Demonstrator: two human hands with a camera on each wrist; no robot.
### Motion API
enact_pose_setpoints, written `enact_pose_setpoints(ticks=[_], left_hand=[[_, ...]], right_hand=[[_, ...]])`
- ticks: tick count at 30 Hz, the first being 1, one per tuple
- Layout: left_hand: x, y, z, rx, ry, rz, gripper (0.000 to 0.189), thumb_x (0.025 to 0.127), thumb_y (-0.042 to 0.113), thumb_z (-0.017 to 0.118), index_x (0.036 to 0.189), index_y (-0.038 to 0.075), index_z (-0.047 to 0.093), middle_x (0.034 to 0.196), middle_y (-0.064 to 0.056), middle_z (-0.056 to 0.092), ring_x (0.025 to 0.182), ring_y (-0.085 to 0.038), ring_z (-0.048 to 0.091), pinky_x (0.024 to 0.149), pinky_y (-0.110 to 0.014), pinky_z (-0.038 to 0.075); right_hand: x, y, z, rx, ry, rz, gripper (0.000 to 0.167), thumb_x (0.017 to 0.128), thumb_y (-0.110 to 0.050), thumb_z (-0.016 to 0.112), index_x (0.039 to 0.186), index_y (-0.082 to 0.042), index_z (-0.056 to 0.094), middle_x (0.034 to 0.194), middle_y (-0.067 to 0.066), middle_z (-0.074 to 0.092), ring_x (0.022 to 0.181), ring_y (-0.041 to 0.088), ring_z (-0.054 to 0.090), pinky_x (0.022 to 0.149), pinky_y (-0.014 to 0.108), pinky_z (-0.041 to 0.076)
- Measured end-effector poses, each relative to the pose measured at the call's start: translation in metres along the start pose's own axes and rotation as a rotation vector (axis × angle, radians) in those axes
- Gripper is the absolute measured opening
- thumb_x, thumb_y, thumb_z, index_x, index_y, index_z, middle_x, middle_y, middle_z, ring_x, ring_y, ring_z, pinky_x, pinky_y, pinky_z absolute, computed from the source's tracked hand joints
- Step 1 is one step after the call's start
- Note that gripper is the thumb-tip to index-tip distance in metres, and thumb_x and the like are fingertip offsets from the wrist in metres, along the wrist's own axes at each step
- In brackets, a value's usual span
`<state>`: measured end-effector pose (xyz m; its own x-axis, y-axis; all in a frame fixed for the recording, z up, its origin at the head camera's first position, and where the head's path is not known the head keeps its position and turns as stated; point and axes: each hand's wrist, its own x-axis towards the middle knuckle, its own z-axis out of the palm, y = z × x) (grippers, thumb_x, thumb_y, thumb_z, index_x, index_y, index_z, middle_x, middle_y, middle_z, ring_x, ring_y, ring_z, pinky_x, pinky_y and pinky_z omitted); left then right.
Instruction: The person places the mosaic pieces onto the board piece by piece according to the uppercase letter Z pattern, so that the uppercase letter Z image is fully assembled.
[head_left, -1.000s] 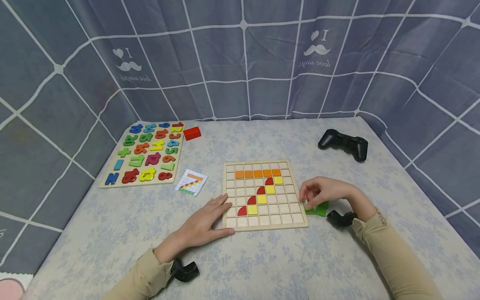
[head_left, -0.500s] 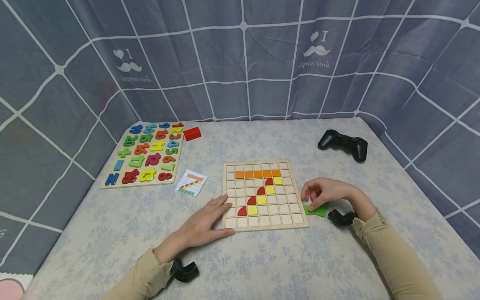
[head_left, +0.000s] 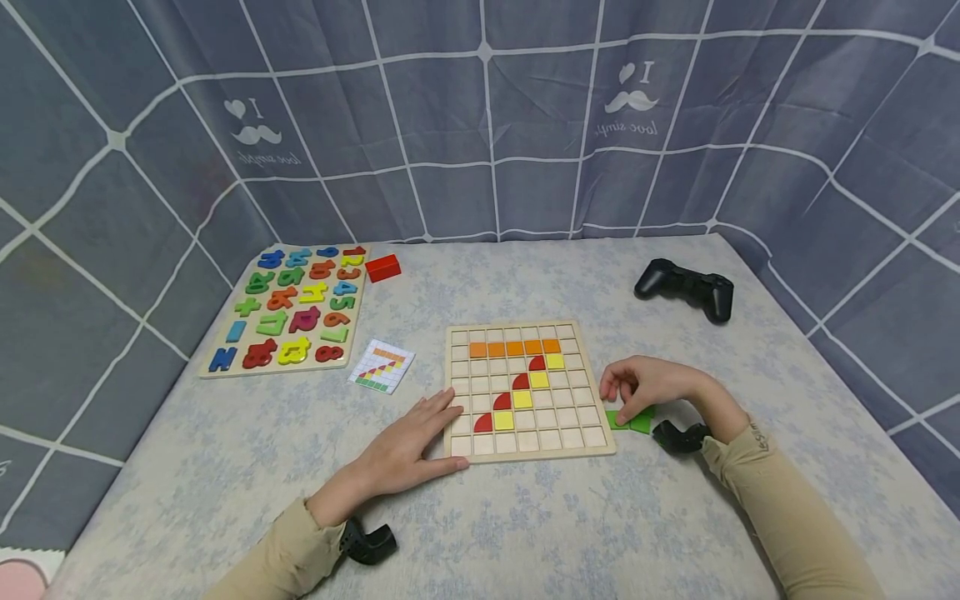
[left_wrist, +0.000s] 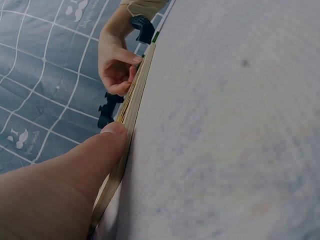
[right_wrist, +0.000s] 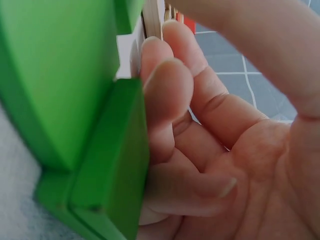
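Right hand [head_left: 654, 379] partly covering green tiles [head_left: 641, 422], grid board [head_left: 567, 397] beside, black controller [head_left: 686, 288] beyond

Flat wooden grid board [head_left: 567, 417] with orange, red and yellow pieces [head_left: 522, 400], green tiles [head_left: 642, 423] (clustered) beside it

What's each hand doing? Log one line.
left hand: rests on board | right hand: at green tiles | board tiles: orange, red, yellow
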<state>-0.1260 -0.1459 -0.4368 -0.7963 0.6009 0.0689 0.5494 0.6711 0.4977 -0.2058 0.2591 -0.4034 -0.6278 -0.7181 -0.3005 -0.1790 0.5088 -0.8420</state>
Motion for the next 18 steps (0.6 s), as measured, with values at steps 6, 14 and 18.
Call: enact_pose_setpoints(ticks=[6, 14, 18], left_hand=[[0.0002, -0.0009, -0.0005, 0.002, -0.016, -0.015, 0.080, 0.084, 0.063, 0.055, 0.142, 0.009, 0.042, 0.154, -0.005, 0.022, 0.141, -0.017, 0.018, 0.116, -0.033, 0.016], [0.0004, -0.0006, -0.0002, 0.003, -0.019, -0.018, 0.080, 0.084, 0.063, 0.055, 0.142, 0.009, 0.042, 0.154, -0.005, 0.022, 0.141, -0.017, 0.018, 0.116, -0.032, 0.015], [0.0006, -0.0005, -0.0002, 0.008, -0.025, -0.024, 0.080, 0.085, 0.063, 0.054, 0.143, 0.010, 0.041, 0.155, -0.003, 0.020, 0.141, -0.016, 0.016, 0.116, -0.031, 0.014]], right_hand=[[0.0000, 0.0004, 0.0005, -0.001, 0.004, -0.010, 0.035, 0.073, -0.007, 0.079, 0.098, 0.006, 0.058, 0.078, 0.012, 0.055, 0.060, 0.010, 0.046, 0.049, 0.022, 0.043], [0.0010, -0.0014, 0.0021, -0.011, 0.006, 0.021, 0.036, 0.072, -0.009, 0.081, 0.096, 0.003, 0.058, 0.077, 0.010, 0.054, 0.059, 0.010, 0.047, 0.051, 0.021, 0.043], [0.0014, -0.0019, 0.0021, -0.005, 0.010, 0.042, 0.034, 0.072, -0.007, 0.080, 0.094, 0.003, 0.057, 0.076, 0.009, 0.055, 0.057, 0.009, 0.047, 0.049, 0.020, 0.042]])
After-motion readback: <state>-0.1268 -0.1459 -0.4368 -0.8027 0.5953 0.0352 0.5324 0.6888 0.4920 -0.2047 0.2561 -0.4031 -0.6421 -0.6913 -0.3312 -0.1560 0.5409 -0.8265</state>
